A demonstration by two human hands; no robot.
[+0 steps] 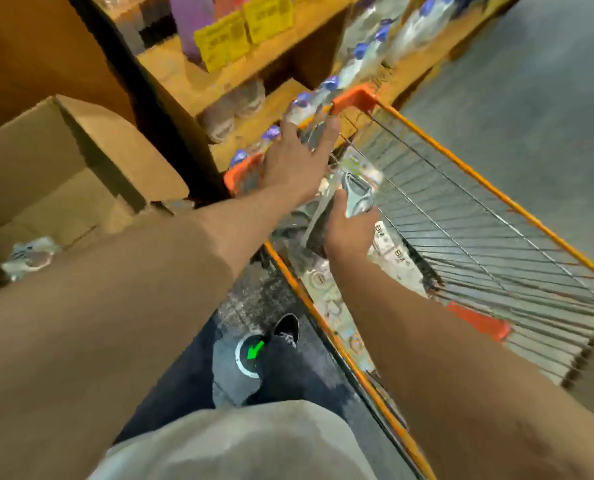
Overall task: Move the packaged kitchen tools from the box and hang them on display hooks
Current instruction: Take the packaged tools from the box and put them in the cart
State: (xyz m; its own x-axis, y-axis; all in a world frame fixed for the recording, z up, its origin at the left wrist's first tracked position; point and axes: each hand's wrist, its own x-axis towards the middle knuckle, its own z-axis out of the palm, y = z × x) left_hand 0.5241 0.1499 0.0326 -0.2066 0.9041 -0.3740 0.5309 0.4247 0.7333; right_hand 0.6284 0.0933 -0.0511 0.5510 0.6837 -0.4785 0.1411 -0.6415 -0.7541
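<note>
Nearest, our right hand (349,233) grips a packaged kitchen tool (358,195) by its lower end, holding it over the orange wire cart (356,98). Just beyond, our left hand (295,157) reaches out with its fingers spread, grasping nothing. To the left, the cardboard box (115,143) holds another package (29,256). Bottles (361,57) line the wooden shelf (191,74) behind.

The left arm (133,289) and right arm (444,358) are bare. Back from the right hand (349,233) lie a pale grey shirt (240,441), dark trousers (288,372) and a black, white-laced shoe (287,330).
</note>
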